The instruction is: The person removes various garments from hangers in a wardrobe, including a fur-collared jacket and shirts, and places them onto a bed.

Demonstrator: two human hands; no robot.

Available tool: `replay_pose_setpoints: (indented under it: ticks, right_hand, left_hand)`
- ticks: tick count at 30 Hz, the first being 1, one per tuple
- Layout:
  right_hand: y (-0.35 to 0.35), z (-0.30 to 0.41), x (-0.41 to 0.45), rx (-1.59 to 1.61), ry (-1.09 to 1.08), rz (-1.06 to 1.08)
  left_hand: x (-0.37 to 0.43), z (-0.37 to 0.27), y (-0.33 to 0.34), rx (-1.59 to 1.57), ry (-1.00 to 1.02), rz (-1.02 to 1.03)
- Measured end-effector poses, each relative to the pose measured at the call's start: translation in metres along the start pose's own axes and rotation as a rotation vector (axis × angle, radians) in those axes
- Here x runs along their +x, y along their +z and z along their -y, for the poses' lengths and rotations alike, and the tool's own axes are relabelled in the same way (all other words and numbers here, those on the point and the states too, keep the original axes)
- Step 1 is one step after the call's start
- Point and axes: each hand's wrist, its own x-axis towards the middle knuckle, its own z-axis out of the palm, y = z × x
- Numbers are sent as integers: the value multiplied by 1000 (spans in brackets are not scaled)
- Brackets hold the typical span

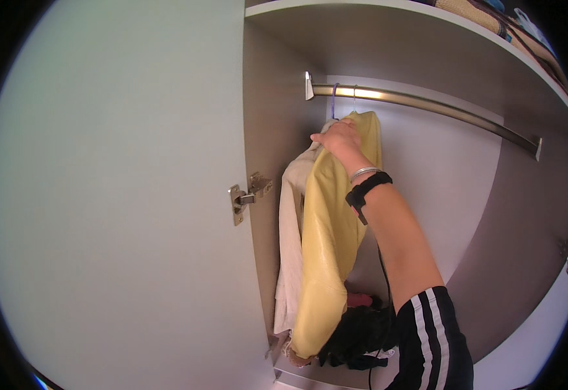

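Note:
My right hand (341,138) reaches up into a wardrobe and lies against the shoulders of two hanging garments. Its thumb points left over a cream garment (293,234); the fingertips are partly hidden, so a firm grip cannot be made out. Beside the cream garment, to its right, hangs a glossy yellow jacket (325,263). A purple hanger hook (334,100) and a thin pale hanger hook (355,97) sit over the left end of a metal clothes rail (425,108). My left hand is out of view.
A pale wardrobe door (118,195) stands open at left on a metal hinge (237,202). Dark clothing (362,334) lies on the wardrobe floor, near a black cord (384,268). Overhead, a shelf (391,29) carries woven items (474,14). Another door (547,336) shows lower right.

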Motion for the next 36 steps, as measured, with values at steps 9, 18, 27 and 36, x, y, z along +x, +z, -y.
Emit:
replay_pose_setpoints:
  ticks: [9,18,27,36]
  right_hand:
    - [27,14,0,-25,60,-60]
    - [8,-51,30,440,-78,-500]
    - [-42,-60,38,938,-58,-124]
    - [-95,-140,-88,913,-314,109]
  left_hand:
    - [-26,7,-5,5,-159,-28]
    - [-36,-32,-36,131,-67,-15]
    - [11,-24,-23,159,-34,93]
    - [31,-61,-1,149,-92,255]
